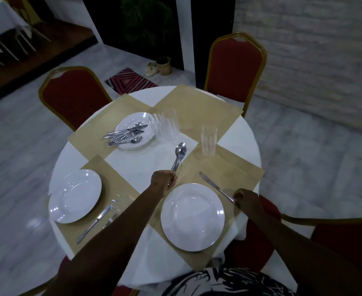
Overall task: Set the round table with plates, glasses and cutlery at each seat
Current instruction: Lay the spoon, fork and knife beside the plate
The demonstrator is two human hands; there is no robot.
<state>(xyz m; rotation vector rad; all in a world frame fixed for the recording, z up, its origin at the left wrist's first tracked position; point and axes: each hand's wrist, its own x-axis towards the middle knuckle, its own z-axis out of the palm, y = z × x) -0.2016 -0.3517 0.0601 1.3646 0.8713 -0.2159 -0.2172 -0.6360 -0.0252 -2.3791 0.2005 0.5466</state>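
Table half set: the left hand grips a spoon and fork, the right hand lays a knife beside the near plate. One glass placed; spare cutlery, stacked plates and glasses await the two far seats.
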